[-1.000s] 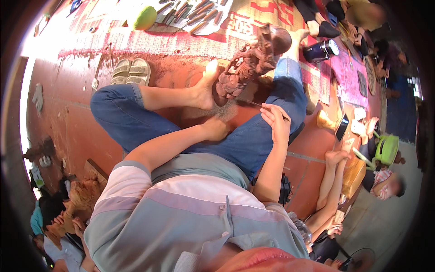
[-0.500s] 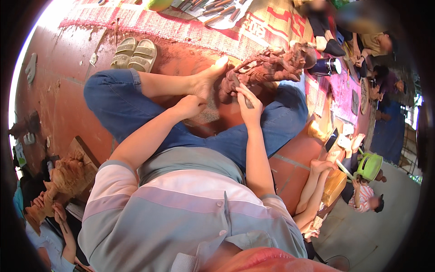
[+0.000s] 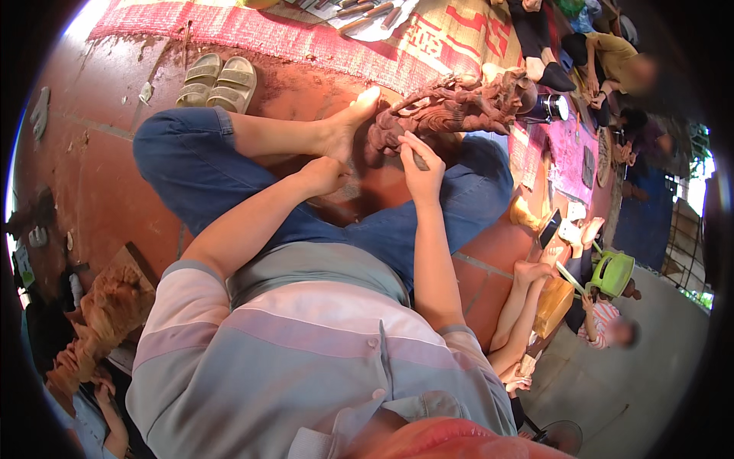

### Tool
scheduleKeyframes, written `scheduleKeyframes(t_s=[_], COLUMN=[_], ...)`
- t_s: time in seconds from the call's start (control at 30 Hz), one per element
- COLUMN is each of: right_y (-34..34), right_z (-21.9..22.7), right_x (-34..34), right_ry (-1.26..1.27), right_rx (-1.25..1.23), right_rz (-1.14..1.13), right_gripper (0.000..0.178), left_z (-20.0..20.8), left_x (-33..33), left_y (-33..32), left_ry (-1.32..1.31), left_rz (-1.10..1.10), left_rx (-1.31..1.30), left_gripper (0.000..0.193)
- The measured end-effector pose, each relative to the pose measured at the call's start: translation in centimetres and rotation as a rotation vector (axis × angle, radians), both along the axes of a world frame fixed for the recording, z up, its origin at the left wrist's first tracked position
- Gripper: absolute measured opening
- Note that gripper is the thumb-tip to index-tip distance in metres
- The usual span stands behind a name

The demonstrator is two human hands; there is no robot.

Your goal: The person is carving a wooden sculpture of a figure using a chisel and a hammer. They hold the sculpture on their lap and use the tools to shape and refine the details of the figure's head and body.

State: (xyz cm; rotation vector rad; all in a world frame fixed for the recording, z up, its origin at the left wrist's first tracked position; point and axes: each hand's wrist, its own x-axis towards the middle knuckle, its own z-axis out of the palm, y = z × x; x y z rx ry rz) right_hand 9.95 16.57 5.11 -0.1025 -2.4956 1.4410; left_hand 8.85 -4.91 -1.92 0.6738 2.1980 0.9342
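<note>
A dark reddish-brown wood carving, deeply cut with knobs and folds, lies slantwise by my bare foot and my right knee. My right hand pinches a slim grey-brown strip-like tool, its fingertips at the carving's near left end. The fingers cover most of that tool, so its exact kind does not show. Curled closed, my left hand rests beside my foot at the carving's lower left. Whatever it may hold is hidden.
Beige sandals sit on the red tiles near a patterned mat. Several handled tools lie on a white sheet. A dark blue flask stands beyond the carving. At lower left, another person handles a pale wood carving; others sit at right.
My right fingers have moved up against the carving's end, and the tool, which jutted past them before, is now mostly covered. My left hand stays curled; the whole view has shifted slightly.
</note>
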Motion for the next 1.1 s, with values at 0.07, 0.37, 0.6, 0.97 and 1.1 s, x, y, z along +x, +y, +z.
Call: scheduleKeyframes(t_s=[0.07, 0.37, 0.6, 0.97, 1.1], right_y=[0.0, -0.6, 0.7, 9.2, 9.0], right_z=[-0.2, -0.8, 0.3, 3.7, 3.2], right_x=[0.8, 1.3, 1.1, 5.7, 6.7], right_ry=[-0.009, 0.062, 0.012, -0.166, -0.158], right_rx=[0.034, 0.17, 0.032, -0.551, -0.56], right_rz=[-0.006, 0.022, 0.077, -0.284, -0.324], right_gripper=[0.015, 0.016, 0.016, 0.022, 0.021], left_z=[0.3, 0.6, -0.4, 0.0, -1.2], left_x=[0.4, 0.1, 0.7, -3.0, -1.1], left_y=[0.3, 0.1, 0.3, 8.5, 10.7], left_ry=[-0.001, -0.004, 0.023, 0.833, 0.801], left_rz=[-0.005, -0.044, -0.044, 0.102, 0.05], left_rx=[-0.018, -0.045, -0.011, 0.021, -0.113], left_gripper=[0.028, 0.029, 0.026, 0.057, 0.055])
